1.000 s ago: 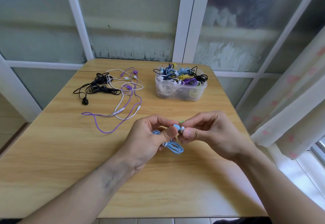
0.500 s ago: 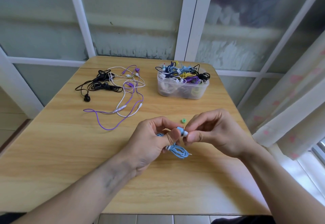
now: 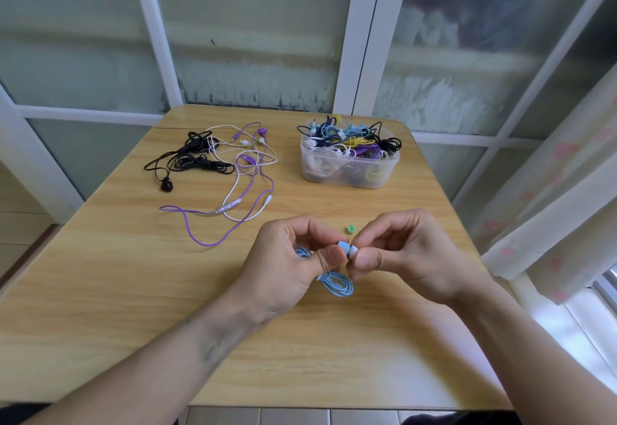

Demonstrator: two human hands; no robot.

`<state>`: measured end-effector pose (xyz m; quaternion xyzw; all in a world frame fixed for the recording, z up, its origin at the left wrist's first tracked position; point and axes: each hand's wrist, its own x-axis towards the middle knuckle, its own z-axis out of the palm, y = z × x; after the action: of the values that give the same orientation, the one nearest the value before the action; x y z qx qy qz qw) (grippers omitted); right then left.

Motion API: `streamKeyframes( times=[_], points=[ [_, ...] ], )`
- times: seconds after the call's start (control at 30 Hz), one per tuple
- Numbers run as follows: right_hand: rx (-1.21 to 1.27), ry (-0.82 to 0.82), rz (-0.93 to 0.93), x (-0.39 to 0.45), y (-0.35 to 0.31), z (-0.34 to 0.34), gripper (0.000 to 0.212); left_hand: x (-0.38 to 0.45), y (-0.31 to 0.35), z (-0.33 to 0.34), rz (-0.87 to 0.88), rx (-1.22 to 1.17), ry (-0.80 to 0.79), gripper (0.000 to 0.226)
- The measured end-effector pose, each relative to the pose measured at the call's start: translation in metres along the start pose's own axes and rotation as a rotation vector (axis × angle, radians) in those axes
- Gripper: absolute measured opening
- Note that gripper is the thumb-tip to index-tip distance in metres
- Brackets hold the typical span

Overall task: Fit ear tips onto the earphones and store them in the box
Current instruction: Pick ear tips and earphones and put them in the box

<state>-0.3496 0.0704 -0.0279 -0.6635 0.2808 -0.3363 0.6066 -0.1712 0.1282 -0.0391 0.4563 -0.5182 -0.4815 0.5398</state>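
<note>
My left hand (image 3: 287, 267) grips a light blue earphone, its bud (image 3: 344, 246) sticking out past the thumb and its coiled blue cable (image 3: 337, 284) hanging below onto the table. My right hand (image 3: 404, 254) pinches the pale ear tip (image 3: 352, 251) at the end of that bud. A loose green ear tip (image 3: 350, 229) lies on the table just behind the hands. The clear plastic box (image 3: 347, 174), full of tangled earphones, stands at the back right.
Black earphones (image 3: 187, 164) and a purple and white tangle of earphones (image 3: 247, 184) lie at the back left of the wooden table (image 3: 133, 291). Window frames rise behind the table and a curtain (image 3: 567, 190) hangs at the right.
The hands have stayed together on the blue bud, and the right fingers have shifted on the ear tip. The green ear tip, hidden a second ago, shows behind them.
</note>
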Motion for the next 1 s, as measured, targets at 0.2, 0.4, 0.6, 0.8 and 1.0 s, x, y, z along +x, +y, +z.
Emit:
streamKeyframes(
  times=[0.2, 0.4, 0.6, 0.8, 1.0],
  points=[
    [-0.056, -0.071, -0.032, 0.000, 0.002, -0.005, 0.017, -0.004, -0.005, 0.003, -0.102, -0.079, -0.028, 0.010],
    [-0.040, -0.120, 0.013, 0.002, 0.003, -0.009, 0.028, -0.005, -0.003, 0.003, -0.223, -0.177, -0.116, 0.018],
    [-0.102, -0.144, -0.052, 0.003, 0.004, -0.011, 0.031, -0.008, -0.005, 0.005, -0.301, -0.272, -0.221, 0.009],
    [-0.180, 0.011, -0.187, 0.000, 0.003, -0.001, 0.016, -0.001, -0.008, 0.006, -0.289, -0.332, -0.035, 0.011],
    [-0.279, 0.223, -0.185, 0.002, 0.009, 0.007, 0.017, 0.005, -0.008, 0.011, -0.151, -0.275, 0.218, 0.022]
  ],
)
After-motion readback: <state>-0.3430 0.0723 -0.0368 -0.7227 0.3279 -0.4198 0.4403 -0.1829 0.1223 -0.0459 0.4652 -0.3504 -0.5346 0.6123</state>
